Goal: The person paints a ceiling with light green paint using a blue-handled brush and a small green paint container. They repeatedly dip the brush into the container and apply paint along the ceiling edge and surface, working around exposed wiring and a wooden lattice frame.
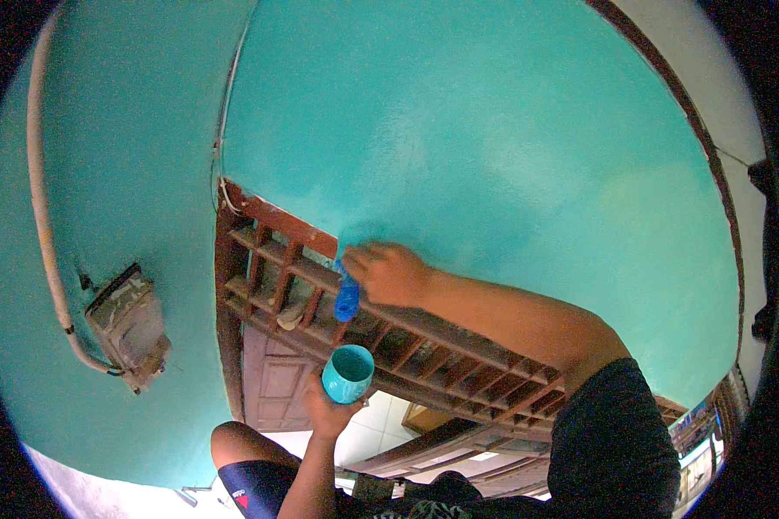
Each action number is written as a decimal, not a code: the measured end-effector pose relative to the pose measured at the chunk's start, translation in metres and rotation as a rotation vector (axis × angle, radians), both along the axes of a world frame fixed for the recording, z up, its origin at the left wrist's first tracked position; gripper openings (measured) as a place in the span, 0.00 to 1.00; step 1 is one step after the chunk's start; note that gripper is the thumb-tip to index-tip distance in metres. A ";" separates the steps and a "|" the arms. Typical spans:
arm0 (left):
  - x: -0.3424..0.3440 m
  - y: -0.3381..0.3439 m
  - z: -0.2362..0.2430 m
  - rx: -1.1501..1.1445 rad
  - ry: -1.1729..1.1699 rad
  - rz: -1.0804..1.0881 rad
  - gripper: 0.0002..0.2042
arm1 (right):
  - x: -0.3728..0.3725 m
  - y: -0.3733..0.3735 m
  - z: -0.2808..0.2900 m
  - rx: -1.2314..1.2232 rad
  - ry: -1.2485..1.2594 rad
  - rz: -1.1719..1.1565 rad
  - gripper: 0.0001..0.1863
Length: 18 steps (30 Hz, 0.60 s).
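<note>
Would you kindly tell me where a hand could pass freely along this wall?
The broad turquoise wall above the wooden transom grille is bare. Left, a strip lies open between pipe and corner. It is crowded where the right hand holds the blue brush, left hand holding the paint cup.

My right hand point(388, 273) covers the upper part of the blue brush handle point(347, 296), and the bristles are hidden behind my fingers point(365, 258) where they meet the turquoise wall point(493, 130); whether they touch it I cannot tell; my left hand point(329, 408) hides the base of the turquoise cup point(348, 373), and how full it is stays unclear; my dark sleeve point(614, 441) and my knee point(238, 445) are cut off by the lower edge; the wooden lattice point(407, 342) runs behind my right forearm; the room below it is too small and blurred to read; the grey box point(130, 327) is smeared, its kind uncertain.
</note>
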<state>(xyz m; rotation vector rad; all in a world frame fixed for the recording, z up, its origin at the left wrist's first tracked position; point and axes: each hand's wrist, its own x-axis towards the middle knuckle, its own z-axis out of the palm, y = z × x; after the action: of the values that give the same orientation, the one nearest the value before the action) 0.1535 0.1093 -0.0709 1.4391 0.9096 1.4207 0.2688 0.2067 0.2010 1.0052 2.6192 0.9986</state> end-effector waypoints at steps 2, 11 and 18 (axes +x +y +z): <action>0.001 -0.001 -0.001 -0.019 -0.083 -0.030 0.40 | -0.009 0.003 0.009 -0.042 0.205 -0.074 0.20; 0.002 0.004 -0.019 0.018 -0.035 0.011 0.41 | -0.010 0.057 0.142 0.704 0.399 0.406 0.11; -0.003 -0.001 0.002 0.003 0.022 0.007 0.40 | -0.038 0.049 -0.028 0.211 0.060 0.137 0.19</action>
<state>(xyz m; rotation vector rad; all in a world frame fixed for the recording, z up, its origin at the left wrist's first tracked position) 0.1504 0.1086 -0.0691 1.4581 0.9272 1.4144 0.2310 0.2561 0.1726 0.9198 2.7061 1.3202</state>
